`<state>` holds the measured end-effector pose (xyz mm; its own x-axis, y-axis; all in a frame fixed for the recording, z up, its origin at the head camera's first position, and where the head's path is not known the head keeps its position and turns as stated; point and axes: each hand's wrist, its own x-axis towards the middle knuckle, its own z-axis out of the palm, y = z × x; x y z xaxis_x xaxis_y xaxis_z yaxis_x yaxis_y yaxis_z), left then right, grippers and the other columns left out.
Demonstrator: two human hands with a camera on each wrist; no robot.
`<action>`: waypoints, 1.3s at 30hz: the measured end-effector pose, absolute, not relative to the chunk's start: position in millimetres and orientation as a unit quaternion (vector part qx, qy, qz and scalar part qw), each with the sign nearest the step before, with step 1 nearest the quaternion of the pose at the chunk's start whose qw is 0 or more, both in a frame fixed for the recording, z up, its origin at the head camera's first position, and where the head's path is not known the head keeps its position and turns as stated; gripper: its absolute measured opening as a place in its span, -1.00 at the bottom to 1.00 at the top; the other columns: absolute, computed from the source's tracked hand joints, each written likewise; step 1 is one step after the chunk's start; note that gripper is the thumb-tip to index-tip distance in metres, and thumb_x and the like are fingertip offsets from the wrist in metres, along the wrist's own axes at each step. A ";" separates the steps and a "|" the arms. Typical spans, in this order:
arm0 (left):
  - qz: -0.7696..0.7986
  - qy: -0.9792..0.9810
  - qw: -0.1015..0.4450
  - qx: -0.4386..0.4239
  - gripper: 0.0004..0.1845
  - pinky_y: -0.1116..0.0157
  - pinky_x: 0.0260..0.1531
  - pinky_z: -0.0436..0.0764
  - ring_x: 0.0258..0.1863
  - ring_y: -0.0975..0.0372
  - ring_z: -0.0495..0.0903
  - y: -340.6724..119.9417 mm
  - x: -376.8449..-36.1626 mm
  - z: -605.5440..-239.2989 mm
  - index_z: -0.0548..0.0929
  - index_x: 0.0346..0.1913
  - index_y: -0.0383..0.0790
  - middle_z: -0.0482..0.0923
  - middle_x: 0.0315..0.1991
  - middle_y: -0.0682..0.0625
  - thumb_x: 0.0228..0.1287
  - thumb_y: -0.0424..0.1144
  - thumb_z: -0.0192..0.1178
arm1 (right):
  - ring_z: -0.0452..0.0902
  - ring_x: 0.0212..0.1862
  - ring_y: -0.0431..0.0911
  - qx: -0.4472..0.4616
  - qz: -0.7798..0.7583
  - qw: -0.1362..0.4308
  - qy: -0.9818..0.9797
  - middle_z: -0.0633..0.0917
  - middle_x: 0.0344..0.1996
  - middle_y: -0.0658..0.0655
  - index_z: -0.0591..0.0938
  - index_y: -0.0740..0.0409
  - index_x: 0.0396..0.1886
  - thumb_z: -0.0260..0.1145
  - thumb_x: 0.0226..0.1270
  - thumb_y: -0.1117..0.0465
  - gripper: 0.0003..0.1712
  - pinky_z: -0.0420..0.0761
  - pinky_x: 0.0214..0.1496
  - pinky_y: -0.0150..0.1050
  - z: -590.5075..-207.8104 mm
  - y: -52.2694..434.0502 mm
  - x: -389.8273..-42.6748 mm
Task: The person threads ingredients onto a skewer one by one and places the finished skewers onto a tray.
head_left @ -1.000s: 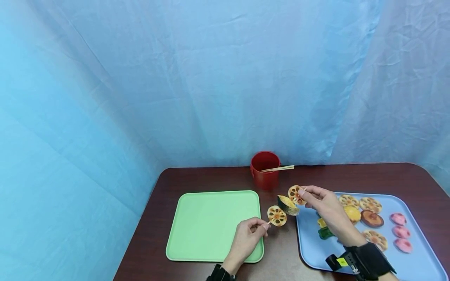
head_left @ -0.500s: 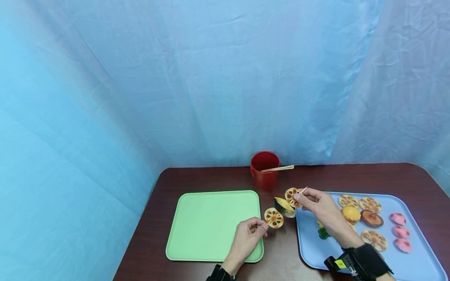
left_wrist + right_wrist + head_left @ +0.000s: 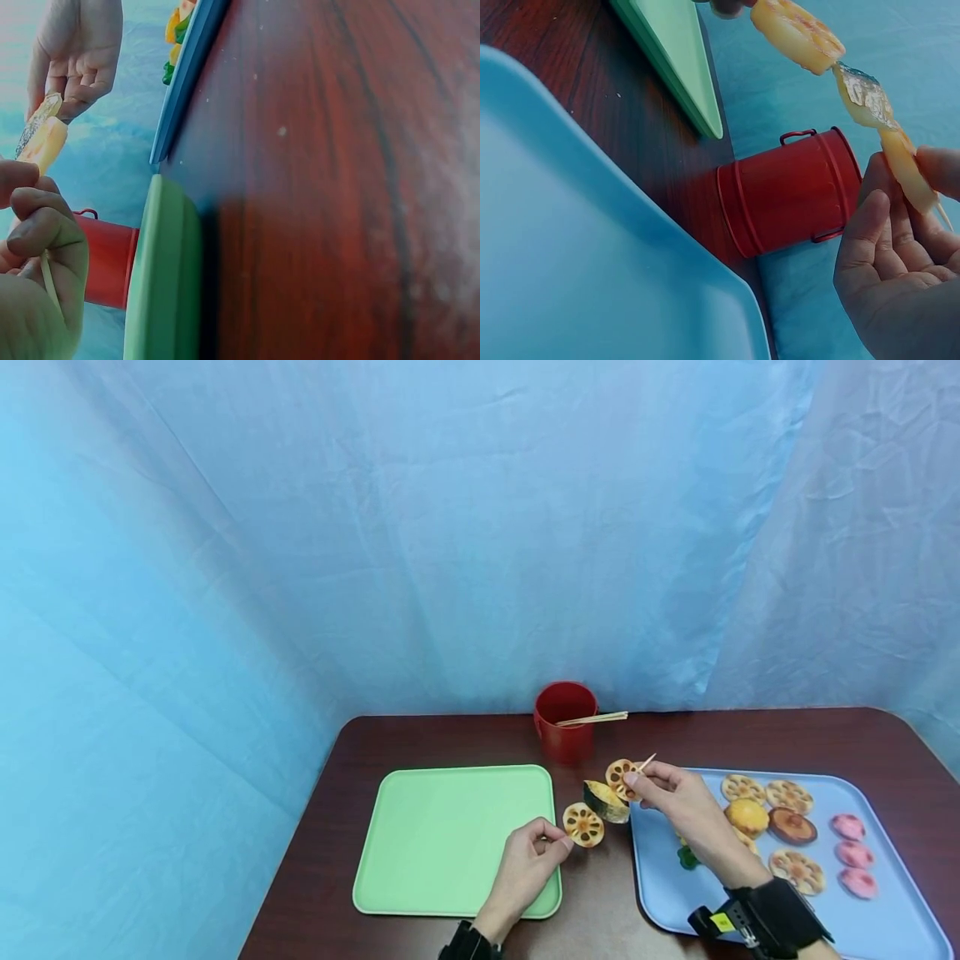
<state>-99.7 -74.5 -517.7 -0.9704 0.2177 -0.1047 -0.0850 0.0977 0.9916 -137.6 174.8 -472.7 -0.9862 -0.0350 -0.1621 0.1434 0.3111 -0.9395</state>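
Note:
My left hand pinches the lower end of a thin wooden skewer above the right edge of the green tray. Threaded on it are a lotus root slice beside my left fingertips, a pumpkin wedge with dark green rind, and a second lotus root slice at the far end. My right hand grips that far slice between thumb and fingers, and the skewer's pointed tip sticks out past it. Both hands hold the skewer aslant in the air between the two trays.
A green tray lies at left. On the blue tray at right are lotus slices, a yellow piece, a brown mushroom-like piece and pink pieces. A red bucket with wooden skewers stands behind.
My right hand and the threaded pieces have shifted slightly left, closer to my left hand. More of the skewer's tip shows beyond the far lotus slice. My left hand has barely moved.

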 end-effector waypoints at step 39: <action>0.512 0.854 -0.064 -0.067 -0.90 0.38 -0.42 0.52 -0.46 0.29 0.56 -231.1 -108.7 -518.9 0.74 -0.34 -0.30 0.70 -0.39 -0.02 0.30 -0.34 0.41 | 0.63 0.07 -0.04 0.018 -0.602 0.094 0.792 0.66 0.14 0.31 0.52 0.15 0.39 0.01 0.56 -0.36 -0.22 0.64 0.10 -0.15 -471.1 196.6 -132.6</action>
<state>-108.7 -231.1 -518.9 -0.9827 -0.1808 0.0401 -0.0496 0.4657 0.8836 -132.6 196.6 -471.1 -0.9818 -0.0845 -0.1702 0.1414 0.2734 -0.9514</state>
